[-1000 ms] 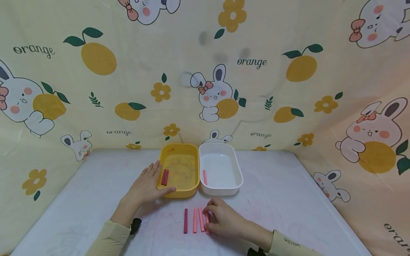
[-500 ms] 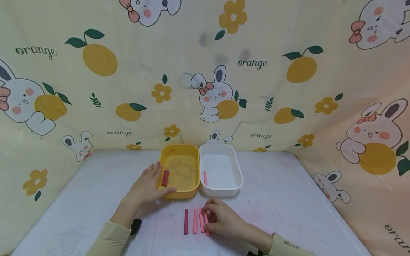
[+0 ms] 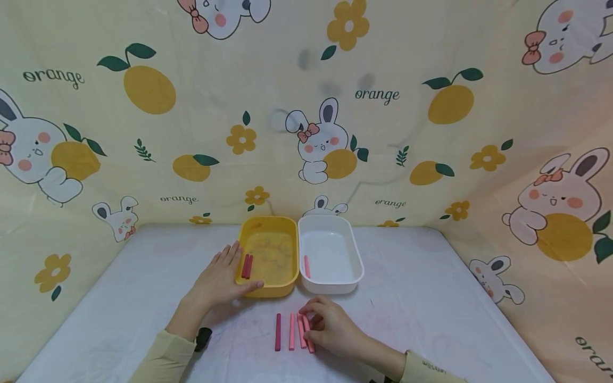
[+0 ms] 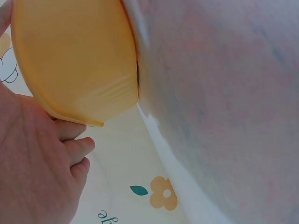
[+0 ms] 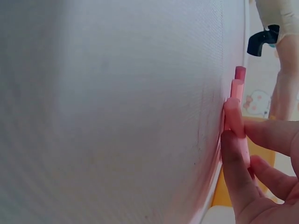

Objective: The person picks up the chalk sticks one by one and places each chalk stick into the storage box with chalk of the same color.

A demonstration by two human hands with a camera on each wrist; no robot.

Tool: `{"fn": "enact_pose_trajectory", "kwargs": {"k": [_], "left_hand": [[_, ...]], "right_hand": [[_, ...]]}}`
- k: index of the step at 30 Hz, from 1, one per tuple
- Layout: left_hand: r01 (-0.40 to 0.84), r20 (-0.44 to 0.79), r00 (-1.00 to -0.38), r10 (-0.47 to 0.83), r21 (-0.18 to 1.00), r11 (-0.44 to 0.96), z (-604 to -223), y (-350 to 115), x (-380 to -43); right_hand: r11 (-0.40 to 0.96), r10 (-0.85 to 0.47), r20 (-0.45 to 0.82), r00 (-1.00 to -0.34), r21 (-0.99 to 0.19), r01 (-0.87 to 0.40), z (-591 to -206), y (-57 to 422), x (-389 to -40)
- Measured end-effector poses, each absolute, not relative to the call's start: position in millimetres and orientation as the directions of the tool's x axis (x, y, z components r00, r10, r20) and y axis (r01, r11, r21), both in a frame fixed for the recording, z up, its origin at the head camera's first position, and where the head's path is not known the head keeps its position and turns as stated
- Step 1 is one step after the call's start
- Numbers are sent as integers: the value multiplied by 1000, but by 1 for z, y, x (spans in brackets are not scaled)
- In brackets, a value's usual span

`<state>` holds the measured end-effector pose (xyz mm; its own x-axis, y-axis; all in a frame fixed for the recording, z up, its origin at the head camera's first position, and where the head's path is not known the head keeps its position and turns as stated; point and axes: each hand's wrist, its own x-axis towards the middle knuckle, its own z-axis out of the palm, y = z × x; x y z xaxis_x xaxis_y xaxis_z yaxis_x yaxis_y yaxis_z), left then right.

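Observation:
My right hand [image 3: 337,329] pinches the rightmost pink crayon [image 3: 308,336] between thumb and fingers, low at the tabletop; its upper end leans left against or close to another pink crayon [image 3: 301,332]. Left of these lie a further pink crayon [image 3: 291,331] and a dark magenta crayon [image 3: 278,332]. In the right wrist view, fingertips flank the held crayon [image 5: 234,116]. My left hand [image 3: 216,277] rests along the left side of the yellow box [image 3: 278,292], fingers straight, thumb across its front rim. The left wrist view shows fingers against the box's outer wall [image 4: 93,60].
Two dark red crayons [image 3: 247,266] lie inside the yellow box at its left. Touching that box on the right, a white box [image 3: 330,288] holds one pink crayon [image 3: 307,267]. A white cloth [image 3: 416,298] covers the table, with a printed curtain [image 3: 287,69] behind.
The held crayon's upper end has tilted left toward its neighbour, and my right fingertips have shifted slightly left with it. My left hand stays in place on the yellow box.

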<state>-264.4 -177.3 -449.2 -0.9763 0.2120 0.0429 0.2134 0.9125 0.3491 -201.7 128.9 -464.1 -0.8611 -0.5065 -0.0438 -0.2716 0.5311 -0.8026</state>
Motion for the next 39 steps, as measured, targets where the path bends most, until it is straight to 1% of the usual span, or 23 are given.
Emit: {"fn": "enact_pose_trajectory", "kwargs": {"k": [9, 18, 26, 33, 39], "left_hand": [[210, 36, -977, 211, 348, 914, -448, -178, -264], [225, 36, -973, 226, 329, 917, -447, -179, -262], [223, 42, -974, 221, 333, 916, -448, -179, -262], [222, 44, -974, 221, 339, 914, -449, -179, -264], [231, 49, -973, 228, 337, 913, -450, -179, -265]], "right_hand": [[528, -483, -37, -875, -809, -258, -461, 128, -201], [457, -479, 128, -868, -808, -372, -453, 128, -206], [388, -405, 258, -877, -820, -421, -447, 124, -212], [364, -347, 305, -887, -828, -426, -439, 123, -222], [356, -274, 303, -913, -850, -389, -432, 122, -230]]}}
